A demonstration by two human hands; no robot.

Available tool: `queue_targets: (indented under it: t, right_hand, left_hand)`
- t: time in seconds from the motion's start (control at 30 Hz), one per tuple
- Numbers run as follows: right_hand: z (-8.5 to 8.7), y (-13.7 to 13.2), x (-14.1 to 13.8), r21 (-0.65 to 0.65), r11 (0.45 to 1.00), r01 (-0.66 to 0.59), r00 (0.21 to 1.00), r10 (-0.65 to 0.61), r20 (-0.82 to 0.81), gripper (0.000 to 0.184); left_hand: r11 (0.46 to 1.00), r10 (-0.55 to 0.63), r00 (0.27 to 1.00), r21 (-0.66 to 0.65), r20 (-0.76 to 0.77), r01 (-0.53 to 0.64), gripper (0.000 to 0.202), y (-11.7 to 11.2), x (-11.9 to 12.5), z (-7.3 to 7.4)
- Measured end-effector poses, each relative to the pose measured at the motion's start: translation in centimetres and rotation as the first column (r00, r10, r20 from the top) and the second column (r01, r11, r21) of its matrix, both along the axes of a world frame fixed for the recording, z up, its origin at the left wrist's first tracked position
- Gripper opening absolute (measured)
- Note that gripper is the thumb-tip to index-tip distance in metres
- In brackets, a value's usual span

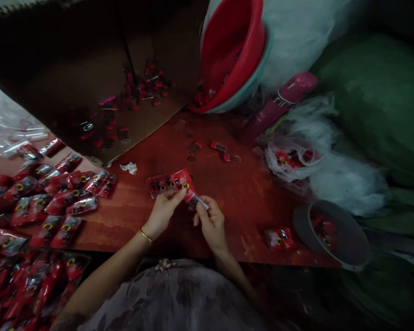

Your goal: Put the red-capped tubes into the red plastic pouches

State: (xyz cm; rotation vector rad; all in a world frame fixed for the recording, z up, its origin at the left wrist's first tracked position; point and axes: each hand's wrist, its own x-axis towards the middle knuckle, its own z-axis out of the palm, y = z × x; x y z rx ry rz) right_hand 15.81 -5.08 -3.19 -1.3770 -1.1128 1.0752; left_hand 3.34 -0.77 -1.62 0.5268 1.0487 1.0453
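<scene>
My left hand, a gold bangle on its wrist, pinches a red printed packet over the middle of the table. My right hand grips the end of a small clear container with dark contents, at the packet's lower edge. Whether the container is inside the packet or only against it, I cannot tell. Just beyond my left hand lie flat red printed packets. Farther off on the table are small clear containers with red ends and dark contents.
An open cardboard box with small red containers stands at the back left. Filled red packets are heaped on the left. A red basin, a pink bottle, a plastic bag and a grey bucket stand right.
</scene>
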Motion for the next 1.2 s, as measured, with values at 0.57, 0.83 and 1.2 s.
queue_targets:
  t: [0.57,0.83,1.2]
  right_hand:
    - [-0.4,1.2,-1.4,0.01,0.978,-0.207,0.978,0.207,0.032,0.033]
    - [0.1,1.2,-1.2,0.016,0.983,-0.183,0.981,0.184,-0.063,0.032]
    - [1.5,2.0,-1.8,0.009,0.987,-0.162,0.981,0.162,-0.108,0.029]
  left_hand:
    - [0.991,0.117,0.987,0.047,0.114,-0.123,0.04,0.6,-0.3,-0.8]
    - [0.977,-0.149,0.987,0.162,0.058,0.138,0.038,-0.2,-0.5,0.7]
    - [0.97,0.013,0.991,0.242,-0.131,0.019,0.032,0.6,-1.1,1.2]
